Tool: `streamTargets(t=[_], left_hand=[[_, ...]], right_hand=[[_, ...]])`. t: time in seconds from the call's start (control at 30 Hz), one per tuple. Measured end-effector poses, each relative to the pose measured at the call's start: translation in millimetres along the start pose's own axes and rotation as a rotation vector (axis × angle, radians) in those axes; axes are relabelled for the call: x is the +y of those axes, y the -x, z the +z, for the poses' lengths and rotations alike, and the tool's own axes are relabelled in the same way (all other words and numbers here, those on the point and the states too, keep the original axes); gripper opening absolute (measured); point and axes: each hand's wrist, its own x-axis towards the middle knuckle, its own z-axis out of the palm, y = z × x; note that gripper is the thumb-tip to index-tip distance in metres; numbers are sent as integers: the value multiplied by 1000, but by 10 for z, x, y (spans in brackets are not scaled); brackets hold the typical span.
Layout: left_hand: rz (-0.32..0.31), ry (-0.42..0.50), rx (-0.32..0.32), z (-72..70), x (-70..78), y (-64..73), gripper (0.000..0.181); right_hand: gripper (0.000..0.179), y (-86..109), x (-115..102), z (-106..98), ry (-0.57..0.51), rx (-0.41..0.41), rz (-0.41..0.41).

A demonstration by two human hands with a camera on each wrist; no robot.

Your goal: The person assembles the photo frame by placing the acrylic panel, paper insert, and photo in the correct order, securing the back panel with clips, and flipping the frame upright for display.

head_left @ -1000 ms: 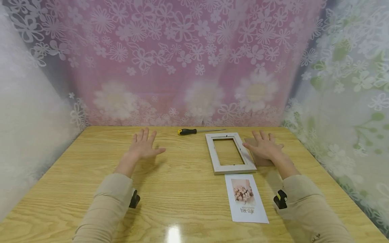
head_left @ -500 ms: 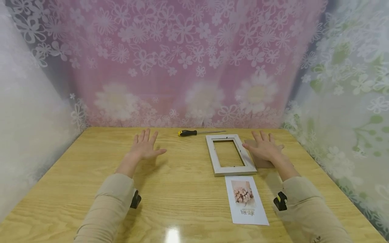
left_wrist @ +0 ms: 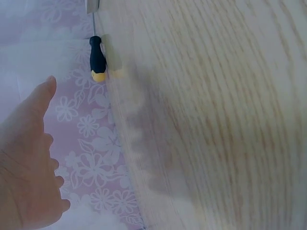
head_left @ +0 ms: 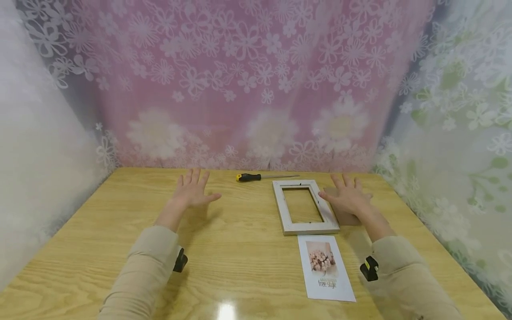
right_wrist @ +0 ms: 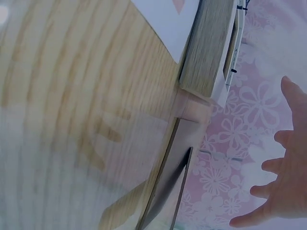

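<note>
My left hand (head_left: 192,193) is held above the left half of the table, fingers spread and holding nothing; its shadow falls on the wood in the left wrist view. On the right, my right hand (head_left: 349,198) hovers with spread fingers over a brown backing board (head_left: 346,218), partly hiding it. The right wrist view shows a thin flap tilted up from this board (right_wrist: 168,167). Beside that hand lies a white picture frame (head_left: 312,228), its opening bare and small dark tabs along the inner edge. A printed flower card (head_left: 326,272) reading "free style" lies just in front of the frame.
A black and yellow screwdriver (head_left: 249,177) lies near the table's back edge, its shaft pointing right. Floral curtains (head_left: 256,89) enclose the wooden table (head_left: 232,249) at the back and both sides. Dark wrist cameras (head_left: 370,268) hang beneath both sleeves.
The head view has tilted slightly, so the table's things appear a little lower. Both hands keep nearly the same spread pose, and the objects stay in place.
</note>
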Motion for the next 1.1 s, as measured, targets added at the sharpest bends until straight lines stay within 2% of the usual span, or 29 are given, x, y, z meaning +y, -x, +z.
streamTargets(t=[0.13,0.33,0.53,0.67,0.83,1.1], left_hand=[[-9,12,19,-15,24,-12,84],[-13,-3,55,-33,97,-74,75],[-12,24,51,-61,261,-151,66],[10,95,53,-35,428,-184,53],[49,199,63,69,690,-261,33],[-7,316,-69,244,1250,-365,41]], right_hand=[[92,-5,-21,11,6,5,0],[86,-11,-27,23,13,40,-60],[71,-24,-75,46,-38,19,-102],[61,-44,-108,73,2,7,-141],[50,-74,-101,101,76,2,-176],[27,-89,-36,147,121,12,-199]])
